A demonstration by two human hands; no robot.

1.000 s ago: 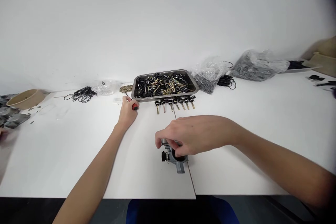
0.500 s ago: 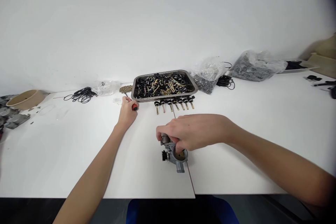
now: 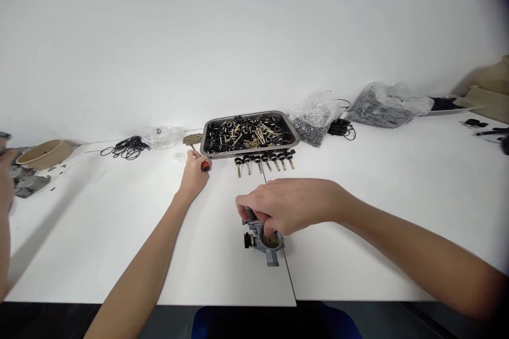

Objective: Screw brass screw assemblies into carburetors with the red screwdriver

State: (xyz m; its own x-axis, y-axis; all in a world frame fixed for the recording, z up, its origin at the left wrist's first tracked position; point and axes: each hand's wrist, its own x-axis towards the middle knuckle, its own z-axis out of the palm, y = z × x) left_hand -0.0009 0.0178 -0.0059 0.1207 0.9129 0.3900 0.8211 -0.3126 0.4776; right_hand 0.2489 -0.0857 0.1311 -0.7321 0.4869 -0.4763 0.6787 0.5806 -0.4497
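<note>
My left hand (image 3: 194, 174) is closed on a red-handled screwdriver (image 3: 205, 166), whose shaft points toward a small pile of brass-coloured pieces (image 3: 192, 139). Near the table's front, my right hand (image 3: 288, 204) grips a grey metal carburetor (image 3: 272, 257) from above. Its fingers wrap over the top, and one reaches to the round opening; they hide part of the body. A black fitting (image 3: 248, 240) sticks out from the carburetor's left side. Beyond my right hand lies a row of several black-capped brass screws (image 3: 257, 163).
A metal tray (image 3: 250, 153) holds many black and brass parts. Black rings (image 3: 128, 147) and a clear bag (image 3: 165, 136) lie to the left, by a beige bowl (image 3: 44, 154). Bags of small parts (image 3: 312, 130) stand right. Another person's arm (image 3: 3, 222) is at the left edge.
Another person's arm has come into view at the far left, with a shadow on the table. My hands keep their holds and the view has shifted slightly.
</note>
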